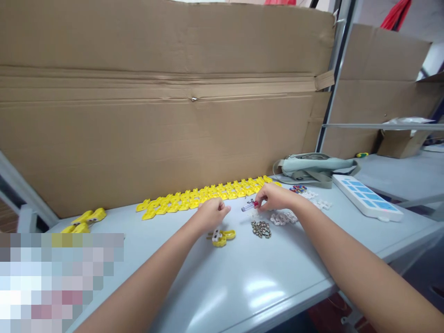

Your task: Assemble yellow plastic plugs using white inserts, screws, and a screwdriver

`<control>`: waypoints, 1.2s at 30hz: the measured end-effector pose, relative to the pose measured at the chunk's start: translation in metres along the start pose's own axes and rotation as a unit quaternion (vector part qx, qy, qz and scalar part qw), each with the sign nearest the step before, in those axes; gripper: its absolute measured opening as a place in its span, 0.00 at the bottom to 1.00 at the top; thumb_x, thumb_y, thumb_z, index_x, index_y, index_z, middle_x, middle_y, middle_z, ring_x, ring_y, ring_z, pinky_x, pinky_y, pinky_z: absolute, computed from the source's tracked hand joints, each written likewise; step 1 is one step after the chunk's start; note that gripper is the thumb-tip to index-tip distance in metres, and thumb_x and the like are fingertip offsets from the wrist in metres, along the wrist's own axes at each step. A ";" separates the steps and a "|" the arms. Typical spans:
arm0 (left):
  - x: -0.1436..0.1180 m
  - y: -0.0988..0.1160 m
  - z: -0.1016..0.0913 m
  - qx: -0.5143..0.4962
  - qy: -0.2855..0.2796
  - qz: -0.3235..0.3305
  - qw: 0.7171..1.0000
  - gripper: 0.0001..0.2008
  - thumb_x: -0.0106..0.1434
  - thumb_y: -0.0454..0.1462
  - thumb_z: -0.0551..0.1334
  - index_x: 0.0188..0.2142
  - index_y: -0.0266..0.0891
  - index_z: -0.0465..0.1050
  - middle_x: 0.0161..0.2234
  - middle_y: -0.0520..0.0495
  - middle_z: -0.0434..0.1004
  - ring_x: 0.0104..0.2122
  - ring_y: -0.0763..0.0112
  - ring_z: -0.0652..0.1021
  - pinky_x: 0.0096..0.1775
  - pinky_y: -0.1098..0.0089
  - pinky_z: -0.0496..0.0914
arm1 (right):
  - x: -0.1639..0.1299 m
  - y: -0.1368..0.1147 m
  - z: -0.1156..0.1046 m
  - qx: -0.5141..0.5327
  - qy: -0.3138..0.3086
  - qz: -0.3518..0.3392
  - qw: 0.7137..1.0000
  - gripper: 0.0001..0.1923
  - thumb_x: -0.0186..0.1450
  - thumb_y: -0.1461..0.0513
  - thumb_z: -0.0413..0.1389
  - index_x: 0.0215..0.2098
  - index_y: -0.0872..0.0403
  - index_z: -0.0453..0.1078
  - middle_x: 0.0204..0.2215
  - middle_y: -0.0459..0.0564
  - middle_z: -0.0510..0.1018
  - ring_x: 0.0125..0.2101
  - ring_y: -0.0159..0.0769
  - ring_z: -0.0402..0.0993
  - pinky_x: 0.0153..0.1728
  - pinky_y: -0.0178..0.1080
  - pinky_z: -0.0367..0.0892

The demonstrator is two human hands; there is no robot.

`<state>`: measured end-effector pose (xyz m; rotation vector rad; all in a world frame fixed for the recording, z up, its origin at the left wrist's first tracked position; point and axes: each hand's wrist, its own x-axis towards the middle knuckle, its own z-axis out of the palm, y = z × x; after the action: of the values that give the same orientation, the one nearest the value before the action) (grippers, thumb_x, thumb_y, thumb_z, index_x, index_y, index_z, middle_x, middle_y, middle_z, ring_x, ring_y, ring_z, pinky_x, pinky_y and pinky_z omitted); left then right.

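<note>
Clear tube is sitting pinched in the right hand; whether the left hand is holding anything, one cannot tell; careless sweeping could be scattering metal pieces.

Beyond the left hand and right hand, a tall brown cardboard panel with horizontal creases stands behind the pale blue-grey desk. Farther right of the right hand are a metal post, more cardboard and another desk. Bright reflections gleam nearer than both hands.
</note>
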<state>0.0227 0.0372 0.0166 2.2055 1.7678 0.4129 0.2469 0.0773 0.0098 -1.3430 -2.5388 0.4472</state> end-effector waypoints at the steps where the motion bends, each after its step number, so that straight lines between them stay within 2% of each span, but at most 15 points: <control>1: 0.009 0.002 0.002 0.006 -0.020 -0.001 1.000 0.12 0.57 0.41 0.53 0.20 0.39 0.60 0.22 0.52 0.66 0.25 0.70 0.68 0.28 0.72 0.57 | 0.000 0.000 0.000 0.000 -0.006 -0.002 1.000 0.09 0.49 0.63 0.59 0.29 0.54 0.77 0.24 0.45 0.77 0.23 0.29 0.66 0.24 0.31 0.55; 5: 0.041 0.009 0.014 0.017 -0.054 -0.006 0.998 0.16 0.53 0.40 0.58 0.14 0.39 0.58 0.13 0.55 0.55 0.19 0.73 0.64 0.24 0.73 0.55 | -0.003 -0.006 -0.002 -0.003 -0.008 0.005 1.000 0.11 0.48 0.60 0.59 0.30 0.54 0.76 0.25 0.45 0.77 0.23 0.29 0.65 0.23 0.31 0.55; 8: 0.055 0.015 0.024 0.019 -0.050 -0.004 0.999 0.16 0.51 0.38 0.59 0.12 0.40 0.57 0.11 0.56 0.51 0.19 0.72 0.64 0.25 0.73 0.55 | -0.004 -0.010 -0.005 -0.001 0.028 0.022 0.999 0.11 0.51 0.58 0.58 0.30 0.54 0.76 0.24 0.45 0.77 0.23 0.29 0.66 0.23 0.31 0.55; 13: 0.067 0.028 0.033 0.014 -0.038 0.018 0.999 0.16 0.52 0.40 0.59 0.13 0.40 0.57 0.12 0.54 0.54 0.20 0.69 0.67 0.26 0.72 0.57 | -0.001 -0.012 -0.005 -0.010 0.153 0.099 0.983 0.08 0.52 0.60 0.57 0.28 0.55 0.75 0.25 0.48 0.78 0.26 0.32 0.69 0.25 0.31 0.57; 17: 0.066 0.034 0.026 0.020 -0.040 0.048 0.998 0.18 0.56 0.45 0.55 0.14 0.40 0.60 0.14 0.51 0.60 0.21 0.67 0.68 0.26 0.70 0.58 | 0.001 -0.010 -0.005 -0.011 0.209 0.116 0.971 0.08 0.53 0.60 0.56 0.28 0.54 0.75 0.26 0.48 0.78 0.26 0.33 0.70 0.26 0.32 0.57; 20: 0.051 0.029 0.007 0.026 -0.042 0.088 0.995 0.15 0.56 0.45 0.54 0.23 0.38 0.69 0.25 0.46 0.72 0.27 0.64 0.72 0.30 0.69 0.62 | 0.001 -0.013 -0.005 0.012 0.245 0.093 0.965 0.11 0.54 0.57 0.57 0.32 0.54 0.75 0.32 0.50 0.79 0.30 0.34 0.71 0.29 0.32 0.60; 22: 0.032 0.019 -0.007 0.040 -0.063 0.118 0.990 0.14 0.56 0.45 0.54 0.31 0.39 0.72 0.34 0.44 0.75 0.34 0.63 0.73 0.35 0.69 0.64 | 0.001 -0.019 -0.003 0.036 0.249 0.060 0.966 0.12 0.57 0.56 0.55 0.35 0.54 0.74 0.33 0.49 0.78 0.30 0.33 0.70 0.30 0.33 0.60; 24: 0.008 0.007 -0.018 0.047 -0.127 0.137 0.981 0.19 0.54 0.47 0.56 0.42 0.41 0.72 0.44 0.44 0.73 0.42 0.61 0.72 0.41 0.68 0.64 | 0.001 -0.028 0.001 0.053 0.237 0.025 0.970 0.12 0.60 0.58 0.53 0.38 0.54 0.73 0.33 0.49 0.78 0.29 0.32 0.69 0.31 0.33 0.60; 26: -0.016 -0.005 -0.024 0.047 -0.194 0.133 0.971 0.24 0.51 0.48 0.59 0.47 0.45 0.70 0.49 0.45 0.69 0.45 0.60 0.71 0.44 0.67 0.64 | 0.002 -0.040 0.008 0.053 0.223 -0.007 0.973 0.12 0.61 0.61 0.51 0.39 0.56 0.73 0.33 0.51 0.76 0.30 0.33 0.68 0.33 0.34 0.61; 27: -0.027 -0.010 -0.024 0.042 -0.214 0.132 0.967 0.23 0.51 0.46 0.60 0.46 0.46 0.70 0.49 0.46 0.68 0.44 0.61 0.71 0.44 0.67 0.64 | 0.003 -0.046 0.012 0.050 0.219 -0.022 0.974 0.11 0.62 0.62 0.51 0.39 0.57 0.72 0.33 0.52 0.76 0.32 0.33 0.68 0.35 0.35 0.61; 28: -0.036 -0.014 -0.024 0.032 -0.209 0.128 0.969 0.21 0.52 0.45 0.59 0.46 0.47 0.70 0.49 0.47 0.68 0.43 0.62 0.72 0.43 0.67 0.65 | 0.005 -0.053 0.018 0.048 0.214 -0.037 0.975 0.11 0.61 0.65 0.50 0.39 0.57 0.72 0.34 0.54 0.75 0.34 0.34 0.68 0.37 0.35 0.61; 32: -0.056 -0.027 -0.028 0.008 -0.161 0.081 0.984 0.17 0.50 0.41 0.60 0.40 0.45 0.73 0.42 0.48 0.72 0.38 0.62 0.73 0.38 0.67 0.67 | 0.013 -0.070 0.045 0.057 0.173 -0.065 0.981 0.16 0.58 0.74 0.47 0.39 0.58 0.71 0.37 0.55 0.73 0.38 0.34 0.67 0.41 0.36 0.60; 36: -0.055 -0.037 -0.042 -0.070 -0.153 0.052 0.984 0.15 0.47 0.43 0.63 0.36 0.43 0.72 0.35 0.49 0.74 0.35 0.63 0.74 0.37 0.66 0.67 | 0.025 -0.072 0.068 0.103 0.121 -0.080 0.984 0.14 0.57 0.74 0.49 0.38 0.59 0.70 0.32 0.51 0.75 0.32 0.31 0.69 0.34 0.32 0.62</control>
<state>-0.0380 -0.0067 0.0383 2.1344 1.4263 0.1981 0.1552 0.0494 -0.0250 -1.0419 -2.3083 0.4683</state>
